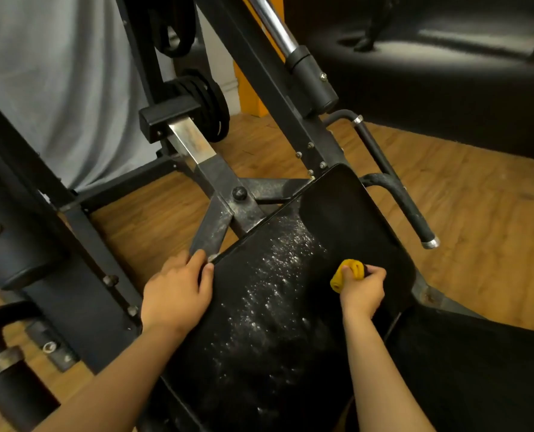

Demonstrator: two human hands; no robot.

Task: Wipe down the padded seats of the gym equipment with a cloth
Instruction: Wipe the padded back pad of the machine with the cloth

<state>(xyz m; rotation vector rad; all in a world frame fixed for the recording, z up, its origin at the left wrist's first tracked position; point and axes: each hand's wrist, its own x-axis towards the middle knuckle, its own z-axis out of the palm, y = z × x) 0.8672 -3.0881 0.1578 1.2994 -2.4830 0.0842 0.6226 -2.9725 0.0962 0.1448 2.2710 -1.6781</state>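
Note:
A black padded seat (346, 213) of a gym machine fills the lower middle of the view, with a band of white specks running down its centre. My right hand (360, 291) grips a bunched yellow cloth (348, 272) and holds it against the right half of the pad. My left hand (178, 291) rests on the pad's left edge, thumb and fingertips curled over the rim next to the metal frame.
Black steel frame bars (218, 194) and a chrome bar (271, 23) rise beyond the seat. A handle with a silver end cap (427, 241) juts out on the right. Weight plates (209, 104) hang at the back. Another black pad (465, 369) lies at the lower right, over wooden flooring (477, 188).

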